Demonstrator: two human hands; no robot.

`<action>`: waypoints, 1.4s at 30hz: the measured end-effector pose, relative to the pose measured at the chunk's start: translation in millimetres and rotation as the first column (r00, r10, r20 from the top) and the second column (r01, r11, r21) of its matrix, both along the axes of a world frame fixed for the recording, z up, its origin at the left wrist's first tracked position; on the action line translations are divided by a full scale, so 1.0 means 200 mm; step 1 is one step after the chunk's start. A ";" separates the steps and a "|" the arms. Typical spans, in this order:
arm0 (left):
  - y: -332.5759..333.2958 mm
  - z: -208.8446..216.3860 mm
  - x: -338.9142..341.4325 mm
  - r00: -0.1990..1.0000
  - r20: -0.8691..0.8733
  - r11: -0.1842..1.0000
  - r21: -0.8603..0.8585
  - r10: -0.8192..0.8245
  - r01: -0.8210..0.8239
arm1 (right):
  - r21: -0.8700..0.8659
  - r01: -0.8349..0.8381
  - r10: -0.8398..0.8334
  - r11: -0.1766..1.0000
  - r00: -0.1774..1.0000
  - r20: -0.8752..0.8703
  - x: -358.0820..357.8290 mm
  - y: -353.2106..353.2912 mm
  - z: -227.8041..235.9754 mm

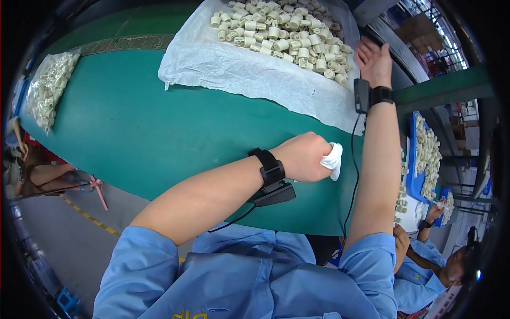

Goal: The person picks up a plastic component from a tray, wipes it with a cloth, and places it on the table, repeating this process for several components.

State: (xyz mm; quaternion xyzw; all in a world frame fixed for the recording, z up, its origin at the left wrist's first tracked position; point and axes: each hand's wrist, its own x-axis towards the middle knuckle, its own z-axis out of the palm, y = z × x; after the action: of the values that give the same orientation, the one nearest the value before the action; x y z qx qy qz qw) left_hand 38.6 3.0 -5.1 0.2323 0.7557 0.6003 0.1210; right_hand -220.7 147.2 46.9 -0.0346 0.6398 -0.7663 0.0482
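My left hand is closed in a fist above the green tabletop, and a crumpled white cloth sticks out of it on the right. Farther off, my right hand is raised with its palm showing and its fingers spread; nothing lies in it. It is beside the right edge of a heap of cream-coloured plastic fittings. The heap rests on a white sheet at the far side of the table. Black straps with small boxes are on both my wrists.
A clear bag of pale fittings lies at the table's left end. Right of my arm, a co-worker in a blue shirt sits by blue trays of similar parts. A green metal beam stands near my right wrist. Black cables hang from the wrist boxes.
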 end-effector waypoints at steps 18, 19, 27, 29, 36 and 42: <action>0.05 0.01 -0.02 0.994 0.106 1.000 0.005 -0.012 0.011 | 0.657 -0.042 0.271 0.753 0.929 -0.250 0.16 0.01 0.05; 0.03 -0.01 -0.01 0.998 0.068 0.999 0.045 0.018 -0.021 | 0.787 0.064 0.411 0.613 0.825 -0.388 0.24 -0.02 0.11; 0.15 0.17 0.11 0.624 0.782 0.680 0.461 -0.007 -0.571 | 0.538 0.116 0.447 0.835 0.427 -0.786 1.50 0.07 0.34; 0.05 0.11 0.09 0.824 0.555 0.883 0.321 0.116 -0.341 | 0.532 0.024 0.448 0.846 0.508 -0.735 1.66 0.22 0.33; 0.02 0.00 0.06 0.998 0.021 0.998 -0.032 0.054 -0.053 | 0.497 0.107 0.167 0.861 0.864 -0.475 2.00 0.76 0.08; 0.02 0.00 0.05 0.997 0.003 0.993 -0.083 0.081 -0.081 | 0.527 0.410 -0.425 0.745 0.900 -0.099 2.13 1.15 -0.02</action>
State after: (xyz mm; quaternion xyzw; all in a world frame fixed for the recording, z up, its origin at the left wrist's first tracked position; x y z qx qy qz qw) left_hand 48.2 6.1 -5.7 0.1943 0.7883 0.5737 0.1085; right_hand 205.5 377.5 43.2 0.1348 0.8181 -0.5486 -0.1079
